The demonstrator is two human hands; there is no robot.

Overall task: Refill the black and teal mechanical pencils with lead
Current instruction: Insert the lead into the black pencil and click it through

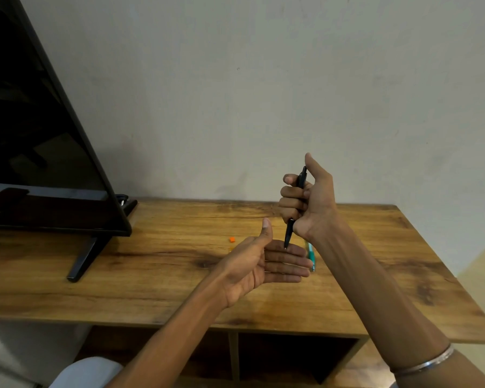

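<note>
My right hand (pixel 305 200) grips the black mechanical pencil (pixel 289 232) upright, fingers curled round its barrel and the thumb raised beside its top end. The pencil's tip points down and touches the fingers of my left hand (pixel 266 261), which is held flat, palm up, thumb raised, just above the wooden table (pixel 151 275). The teal mechanical pencil (pixel 311 254) lies on the table, mostly hidden behind my left fingertips and right wrist. A small orange piece (pixel 232 240) lies on the table to the left of my hands.
A black television (pixel 39 135) on a slanted stand foot (pixel 84 259) fills the table's left side. A plain wall rises behind. Open shelf compartments (pixel 291 357) sit under the tabletop. A metal bangle (pixel 423 362) is on my right wrist.
</note>
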